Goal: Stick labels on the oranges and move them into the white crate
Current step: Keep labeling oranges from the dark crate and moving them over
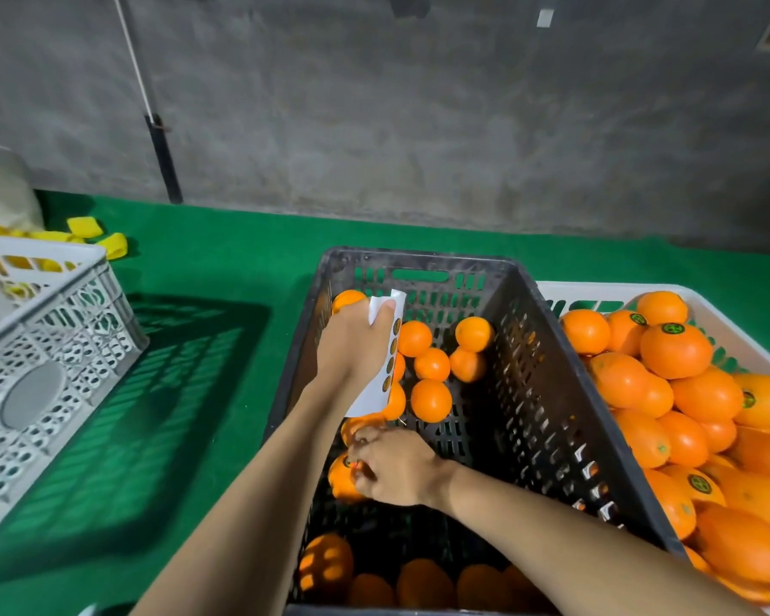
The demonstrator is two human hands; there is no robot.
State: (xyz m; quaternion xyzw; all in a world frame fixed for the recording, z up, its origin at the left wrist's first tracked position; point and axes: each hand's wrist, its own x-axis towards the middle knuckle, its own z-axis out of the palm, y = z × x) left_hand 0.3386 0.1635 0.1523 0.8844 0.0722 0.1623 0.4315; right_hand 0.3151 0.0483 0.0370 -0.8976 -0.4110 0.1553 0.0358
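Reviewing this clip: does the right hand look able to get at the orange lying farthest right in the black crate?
Probably yes. The far-right orange lies uncovered in the open-topped black crate with nothing in between, though the right hand now grips a nearer orange.

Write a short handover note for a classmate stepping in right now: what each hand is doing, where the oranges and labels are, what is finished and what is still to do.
Left hand: holds the label sheet over the black crate.
Right hand: on an orange at that crate's near left side; unclear whether it is gripping or pressing.
Done: the white crate on the right is heaped with fruit, and several pieces show green labels.
Left: loose oranges lie in the black crate with no label visible. Label each one and move it across.
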